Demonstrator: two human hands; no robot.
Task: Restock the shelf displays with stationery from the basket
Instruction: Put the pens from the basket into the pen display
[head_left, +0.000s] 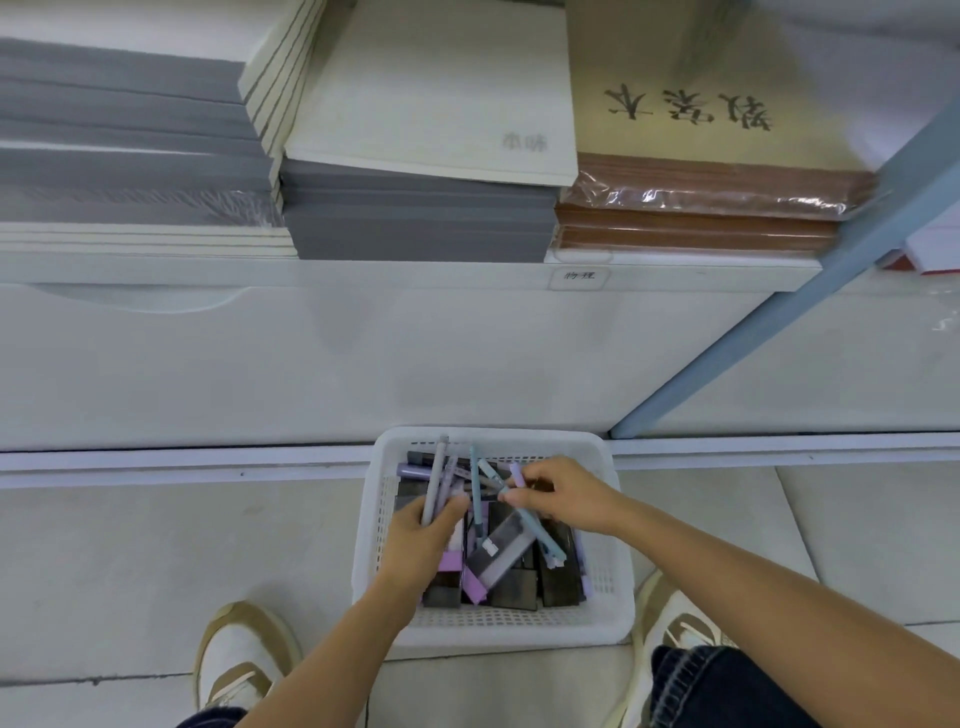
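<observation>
grey floor tiles below; a white-and-tan shoe lower left, a second shoe lower right by dark jeans; a pale blue post slanting at right.

stationery shop: stacked notebooks, labelled shelf

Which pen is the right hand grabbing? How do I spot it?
Find the white basket on the floor below the shelf. The right hand pinches a light blue pen there. It slants across dark boxes; the darker blue pen beside it points straight at the shelf.
</observation>
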